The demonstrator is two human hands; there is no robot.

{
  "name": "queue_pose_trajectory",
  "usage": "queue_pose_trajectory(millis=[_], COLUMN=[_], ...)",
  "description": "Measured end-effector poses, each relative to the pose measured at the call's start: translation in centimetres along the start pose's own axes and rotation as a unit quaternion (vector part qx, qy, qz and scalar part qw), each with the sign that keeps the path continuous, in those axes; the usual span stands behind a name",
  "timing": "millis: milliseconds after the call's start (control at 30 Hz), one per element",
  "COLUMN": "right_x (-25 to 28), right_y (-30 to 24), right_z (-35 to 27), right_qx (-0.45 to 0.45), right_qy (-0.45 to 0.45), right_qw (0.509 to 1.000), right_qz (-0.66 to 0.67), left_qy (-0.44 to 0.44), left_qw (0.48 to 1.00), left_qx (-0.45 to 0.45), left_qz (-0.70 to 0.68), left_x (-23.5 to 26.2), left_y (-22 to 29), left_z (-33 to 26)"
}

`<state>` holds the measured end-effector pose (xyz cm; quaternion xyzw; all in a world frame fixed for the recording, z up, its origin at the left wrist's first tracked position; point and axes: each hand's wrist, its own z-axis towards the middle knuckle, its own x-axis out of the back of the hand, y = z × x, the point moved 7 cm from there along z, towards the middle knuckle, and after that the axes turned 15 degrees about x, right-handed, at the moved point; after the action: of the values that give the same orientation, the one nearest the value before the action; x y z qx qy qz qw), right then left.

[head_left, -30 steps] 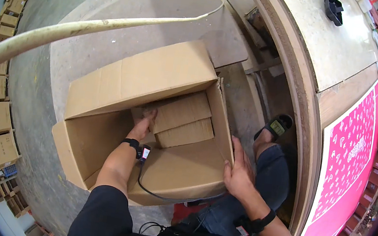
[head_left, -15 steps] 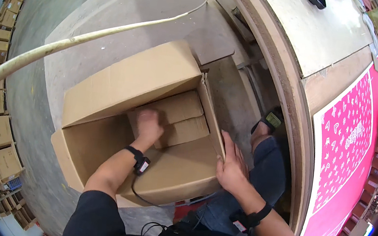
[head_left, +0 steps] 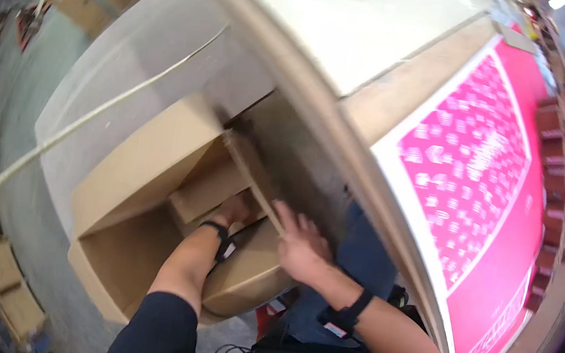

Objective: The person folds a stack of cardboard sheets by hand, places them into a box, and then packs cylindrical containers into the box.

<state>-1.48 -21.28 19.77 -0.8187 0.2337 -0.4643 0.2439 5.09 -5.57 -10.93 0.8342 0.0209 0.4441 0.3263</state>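
Note:
A large open cardboard box (head_left: 134,164) lies tilted before me, its mouth toward me. My left hand (head_left: 235,209) reaches deep inside, against the folded cardboard (head_left: 205,191) at the box's right end. Its fingers are blurred and partly hidden, so their grip does not show. At the box's right wall, my right hand (head_left: 301,243) holds the edge, thumb near the rim and fingers along the outer side. Both wrists wear black bands with small devices.
A wooden-edged table (head_left: 408,86) runs along the right, with a pink printed sheet (head_left: 470,158) on it. A pale cable (head_left: 90,115) crosses above the grey board (head_left: 121,48) on the left. Stacked cartons (head_left: 3,265) line the far left.
My view has turned, so the table edge and pink sheet sit further left. My left hand has shifted deeper toward the box's right end; my right hand stays on the wall.

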Motion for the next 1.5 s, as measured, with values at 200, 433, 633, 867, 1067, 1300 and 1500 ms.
queue_pose_trajectory(millis=[200, 433, 633, 867, 1067, 1300, 1500], right_x=[-3.6, 10.7, 15.3, 9.4, -7.2, -34.1, -43.1], right_y=[1.2, -2.9, 3.0, 7.6, 8.0, 8.6, 12.8], right_z=[0.3, -17.0, -35.5, -57.6, -75.5, -75.1, -67.5], right_qx=[0.005, 0.151, 0.071, -0.187, -0.457, -0.652, -0.616], right_qy=[-0.027, 0.086, 0.291, 0.49, 0.697, 0.519, 0.475], right_qw=[0.996, 0.973, 0.933, 0.832, 0.524, 0.432, 0.479], right_qz=[0.081, 0.153, 0.201, 0.181, 0.174, 0.345, 0.406], left_qy=[-0.124, -0.189, -0.567, -0.648, -0.686, -0.705, -0.669], left_qw=[0.982, 0.974, 0.764, 0.728, 0.678, 0.655, 0.621], left_qx=[0.123, 0.029, -0.262, -0.224, -0.252, -0.247, -0.408], left_qz=[-0.066, -0.122, -0.164, -0.012, 0.078, 0.114, -0.035], left_x=[7.1, 33.1, 31.2, 25.3, 24.3, 18.0, 13.4], left_y=[1.2, 26.9, 47.0, 56.0, 61.5, 69.3, 76.4], left_z=[-2.7, -19.4, -31.4, -34.2, -32.9, -34.7, -40.8])
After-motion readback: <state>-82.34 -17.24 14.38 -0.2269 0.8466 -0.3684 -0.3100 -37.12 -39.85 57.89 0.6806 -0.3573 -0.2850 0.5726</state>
